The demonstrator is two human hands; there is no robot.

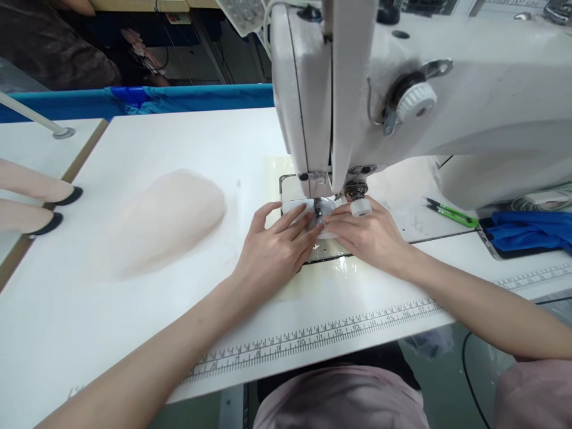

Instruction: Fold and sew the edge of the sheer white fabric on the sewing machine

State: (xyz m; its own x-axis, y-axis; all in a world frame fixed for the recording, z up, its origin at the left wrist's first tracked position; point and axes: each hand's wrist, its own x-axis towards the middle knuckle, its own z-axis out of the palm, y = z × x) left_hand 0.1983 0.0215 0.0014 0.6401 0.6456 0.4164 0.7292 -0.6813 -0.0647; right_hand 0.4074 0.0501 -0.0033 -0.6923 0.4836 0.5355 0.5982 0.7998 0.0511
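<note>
A white sewing machine (304, 101) stands over the table, its presser foot (317, 208) on a small white piece of cloth (328, 210) that looks thin. My left hand (279, 241) lies on the left side of this piece, fingers spread and flat, tips close to the foot. From the right, my right hand (370, 232) rests with its fingers stretched out over the cloth's right edge, partly behind a white round knob (361, 207). Both hands press down rather than grip. The needle tip and the cloth's far edge are hard to make out.
Sheer beige fabric (179, 220) lies on the table at left, near two beige tubes with black ends (40, 205). Green thread snips (451, 213) and a blue cloth (531, 231) lie at right. A printed ruler (322, 336) runs along the front edge. Another person's hand (140, 47) shows beyond.
</note>
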